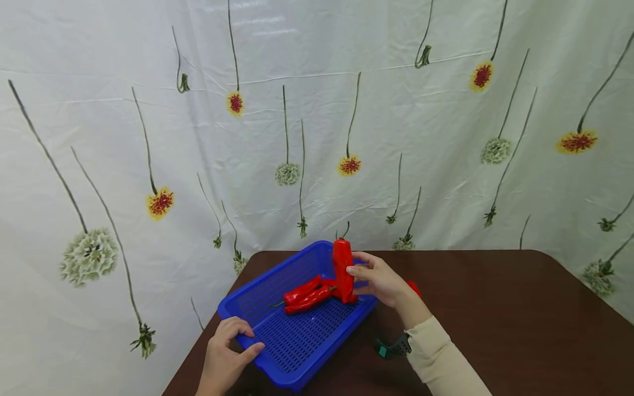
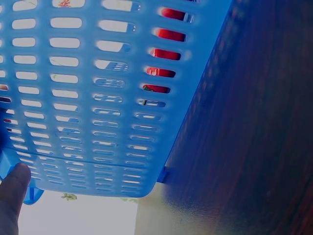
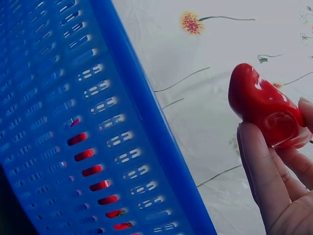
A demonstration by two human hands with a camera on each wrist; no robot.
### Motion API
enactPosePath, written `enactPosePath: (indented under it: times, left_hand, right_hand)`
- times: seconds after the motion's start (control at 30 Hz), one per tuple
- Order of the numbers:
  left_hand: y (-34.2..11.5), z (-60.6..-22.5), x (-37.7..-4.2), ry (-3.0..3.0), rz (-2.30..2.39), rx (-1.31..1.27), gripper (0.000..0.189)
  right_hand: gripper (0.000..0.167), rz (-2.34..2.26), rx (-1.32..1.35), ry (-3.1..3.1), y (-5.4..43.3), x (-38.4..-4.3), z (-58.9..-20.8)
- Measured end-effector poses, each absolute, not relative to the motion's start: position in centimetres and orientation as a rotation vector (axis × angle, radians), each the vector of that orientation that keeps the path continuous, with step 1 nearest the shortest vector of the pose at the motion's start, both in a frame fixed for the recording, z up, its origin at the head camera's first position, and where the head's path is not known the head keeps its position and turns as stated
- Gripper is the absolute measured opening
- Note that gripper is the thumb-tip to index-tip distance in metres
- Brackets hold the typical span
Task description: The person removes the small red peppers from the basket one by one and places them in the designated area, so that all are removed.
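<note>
My right hand (image 1: 383, 280) pinches a long red pepper (image 1: 343, 267) upright over the far right end of a blue slotted plastic basket (image 1: 257, 322). The same pepper (image 3: 264, 105) shows between fingers and thumb in the right wrist view. Inside the basket several other red peppers (image 1: 309, 300) lie together, some with green stems. My left hand (image 1: 230, 349) grips the basket's near left rim, thumb on the inside. In the left wrist view one finger (image 2: 14, 188) touches the outside of the basket wall, and red peppers show through the slots.
A brown wooden table (image 1: 505, 313) carries the basket. Something red (image 1: 413, 287) is partly hidden behind the right wrist. A dark strap with a green part (image 1: 391, 347) is at the right sleeve cuff. A white curtain (image 1: 317, 126) with printed flowers hangs behind the table.
</note>
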State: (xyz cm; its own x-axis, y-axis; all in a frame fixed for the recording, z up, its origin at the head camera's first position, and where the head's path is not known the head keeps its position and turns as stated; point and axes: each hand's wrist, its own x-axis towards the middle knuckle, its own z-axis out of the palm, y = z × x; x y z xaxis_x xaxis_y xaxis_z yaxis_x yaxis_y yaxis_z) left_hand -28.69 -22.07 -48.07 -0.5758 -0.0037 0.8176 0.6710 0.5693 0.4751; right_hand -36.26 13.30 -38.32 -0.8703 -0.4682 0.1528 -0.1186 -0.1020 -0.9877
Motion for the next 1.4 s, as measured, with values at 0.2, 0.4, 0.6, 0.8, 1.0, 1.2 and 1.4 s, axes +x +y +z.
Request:
enactPosePath:
  times: [0.2,0.4,0.6,0.8,1.0,1.2,1.4]
  left_hand:
    - [-22.2,-48.3,-28.8,-1.976,-1.045,-0.535,0.045]
    - [-22.2,-48.3,-28.9,-1.953,-1.034,-0.564,0.045]
    - [-22.2,-48.4,-28.9,-1.953,-1.03,-0.573,0.045]
    - [-22.2,-48.1,-28.6,-1.964,-1.053,-0.554,0.045]
    - [-22.0,-47.7,-28.3,-1.992,-1.068,-0.517,0.043]
    - [-21.9,-47.6,-28.3,-2.001,-1.083,-0.509,0.042]
    - [-21.9,-47.7,-28.3,-2.001,-1.078,-0.509,0.042]
  right_hand:
    - [0.057,-2.081,-0.649,1.916,13.6,-36.1,-38.3]
    - [0.052,-2.089,-0.638,1.925,14.4,-35.9,-38.5]
    - [0.055,-2.084,-0.63,1.952,15.6,-35.7,-38.7]
    - [0.057,-2.071,-0.602,1.974,16.3,-35.7,-38.9]
    - [0.054,-2.09,-0.563,1.988,17.0,-35.5,-39.1]
    - [0.058,-2.101,-0.552,2.001,18.1,-35.0,-39.6]
    - [0.057,-2.123,-0.512,2.016,19.1,-34.8,-40.3]
